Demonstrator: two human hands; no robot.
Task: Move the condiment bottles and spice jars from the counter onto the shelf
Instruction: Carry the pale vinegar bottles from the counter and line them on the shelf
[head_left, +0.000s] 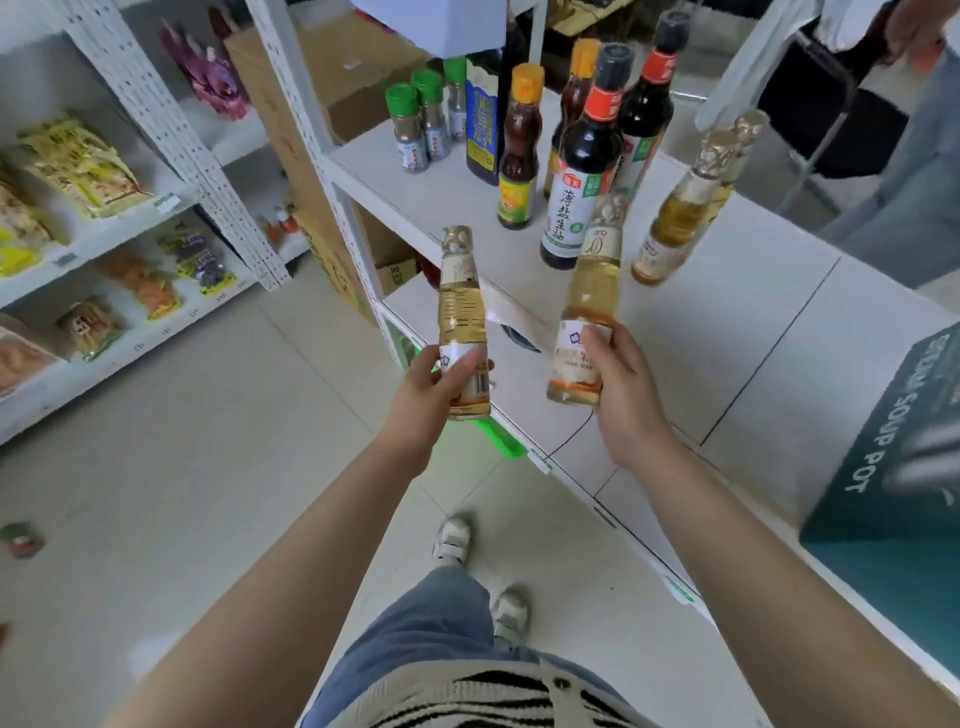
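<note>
My left hand (434, 395) grips a pale yellow vinegar bottle (460, 301) with a gold cap, held upright just off the edge of the white counter (727, 332). My right hand (621, 395) grips a second bottle of the same kind (589, 291) above the counter. A third such bottle (685, 208) stands on the counter to the right. Behind them stand dark soy sauce bottles (582, 171), brown oil bottles with orange caps (519, 150), a large dark bottle with a blue label (483, 124) and green-capped spice jars (410, 130).
A white shelf unit (130, 228) with packaged snacks stands on the left. Cardboard boxes (332, 83) sit behind the counter's post. A teal soup pot box (893, 467) fills the counter's right end. Another person (914, 31) stands at the far right. A small jar (21, 540) lies on the floor.
</note>
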